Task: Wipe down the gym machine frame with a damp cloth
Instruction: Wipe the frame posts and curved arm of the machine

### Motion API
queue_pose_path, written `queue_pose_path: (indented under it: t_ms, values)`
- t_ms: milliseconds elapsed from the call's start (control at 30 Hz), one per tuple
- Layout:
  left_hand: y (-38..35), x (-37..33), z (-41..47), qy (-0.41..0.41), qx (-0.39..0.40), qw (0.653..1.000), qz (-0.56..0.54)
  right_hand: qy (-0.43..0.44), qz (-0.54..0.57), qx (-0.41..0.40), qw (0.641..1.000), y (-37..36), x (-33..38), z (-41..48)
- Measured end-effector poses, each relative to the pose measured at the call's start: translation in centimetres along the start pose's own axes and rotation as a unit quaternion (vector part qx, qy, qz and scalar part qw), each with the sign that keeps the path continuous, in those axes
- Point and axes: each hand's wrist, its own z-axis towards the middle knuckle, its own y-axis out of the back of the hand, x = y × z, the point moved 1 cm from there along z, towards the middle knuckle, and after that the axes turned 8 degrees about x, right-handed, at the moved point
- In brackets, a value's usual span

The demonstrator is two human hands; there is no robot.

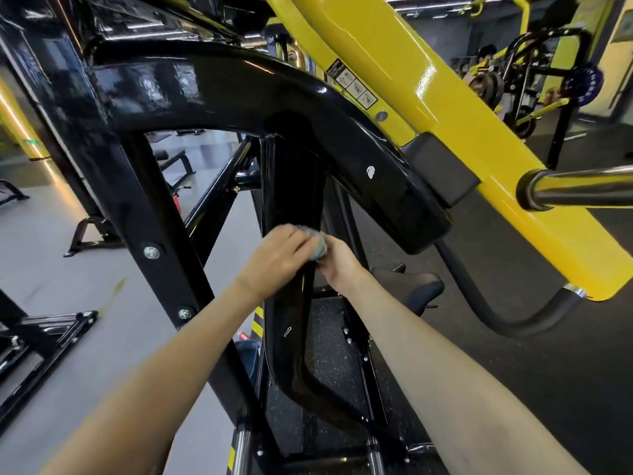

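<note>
The grey cloth [318, 246] sits bunched against the black frame post [291, 186], below the curved black arm [342, 132]. Our left hand [274, 258] curls its fingers over the cloth. Our right hand [339, 265] meets it from the right, but its fingers are hidden, so we cannot tell its grip.

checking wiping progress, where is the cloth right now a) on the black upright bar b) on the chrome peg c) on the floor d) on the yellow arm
a: the left hand and right hand hold the grey cloth against the black upright bar
</note>
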Motion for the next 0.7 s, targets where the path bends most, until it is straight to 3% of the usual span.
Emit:
queue_pose_path:
  t_ms: [67,133,200,267,300,367,400,433,500,533,567,633,700]
  values:
    - [1.9,2.3,3.0,0.115,-0.111,0.987,-0.026,0.003,0.001,-0.012,1.000,-0.2,-0.1,0.0]
    - [1.2,2.0,2.6,0.148,-0.152,0.976,-0.037,0.004,-0.006,-0.002,1.000,-0.1,-0.2,-0.1]
    - [-1.7,-0.3,-1.2,0.056,-0.091,0.994,-0.019,-0.002,-0.012,0.005,1.000,0.3,-0.1,-0.3]
    - [-3.6,-2.5,-5.5,-0.033,0.029,0.999,-0.012,0.000,-0.014,0.002,1.000,0.8,0.3,-0.5]
    - [-3.6,-3.0,-6.3,-0.035,0.052,0.998,-0.024,0.005,-0.018,0.002,1.000,0.9,0.4,-0.6]
    - [-2.5,-3.2,-4.8,0.050,-0.018,0.996,-0.078,0.012,-0.022,0.008,1.000,0.5,0.7,-0.5]
    - [-1.3,-3.0,-3.0,0.141,-0.084,0.979,-0.124,0.012,-0.023,0.006,1.000,0.1,0.7,-0.5]
    - [0.4,-2.5,-0.8,0.256,-0.149,0.939,-0.175,0.013,-0.028,-0.001,1.000,-0.3,0.6,-0.3]
    - [3.3,-0.3,3.3,0.444,-0.233,0.818,-0.283,0.019,-0.034,-0.020,0.999,-1.2,0.6,-0.1]
    - [4.1,1.0,4.7,0.491,-0.259,0.767,-0.321,0.019,-0.029,-0.030,0.999,-1.5,0.5,-0.1]
    - [4.3,1.9,5.3,0.511,-0.274,0.746,-0.327,0.019,-0.026,-0.037,0.999,-1.7,0.4,0.1]
    - [4.0,2.1,5.0,0.529,-0.274,0.741,-0.309,0.023,-0.027,-0.040,0.999,-1.6,0.1,0.2]
    - [2.5,0.9,2.2,0.583,-0.242,0.698,-0.338,0.029,-0.042,-0.037,0.998,-1.4,0.1,0.3]
